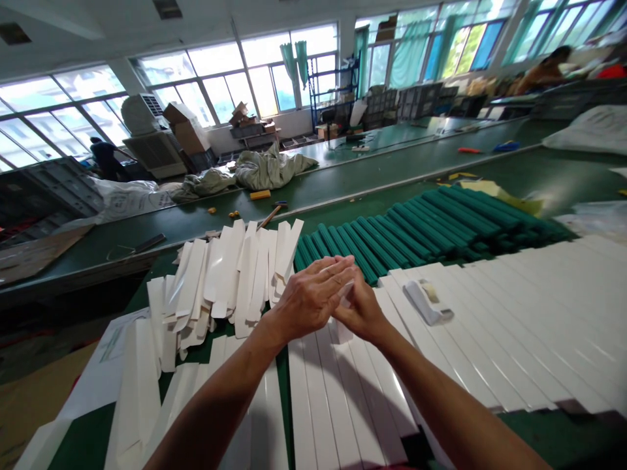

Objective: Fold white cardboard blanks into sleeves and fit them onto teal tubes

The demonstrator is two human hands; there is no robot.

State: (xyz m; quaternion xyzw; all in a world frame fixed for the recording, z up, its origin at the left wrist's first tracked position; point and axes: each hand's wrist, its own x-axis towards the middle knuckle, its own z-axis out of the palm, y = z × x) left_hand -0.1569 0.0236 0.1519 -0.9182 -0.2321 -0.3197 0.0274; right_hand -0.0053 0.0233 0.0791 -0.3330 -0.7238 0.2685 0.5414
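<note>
My left hand [313, 294] and my right hand [363, 312] meet in front of me above the table, fingers held flat and together. Between the two palms a small white piece [347, 292] shows, pressed or held by both hands. Below them lie long white flat boxes [343, 391] in a row. Beside my right hand a white tape dispenser [427, 301] rests on more white boxes [529, 313]. Left of my left hand sits a loose heap of flat white box blanks [230, 274].
A row of green rolls [421, 228] lies beyond the hands. The green table [539, 176] runs into the distance with grey sacks [267, 166] and small tools on it. A person [543, 72] sits far right, another person [105, 156] stands far left.
</note>
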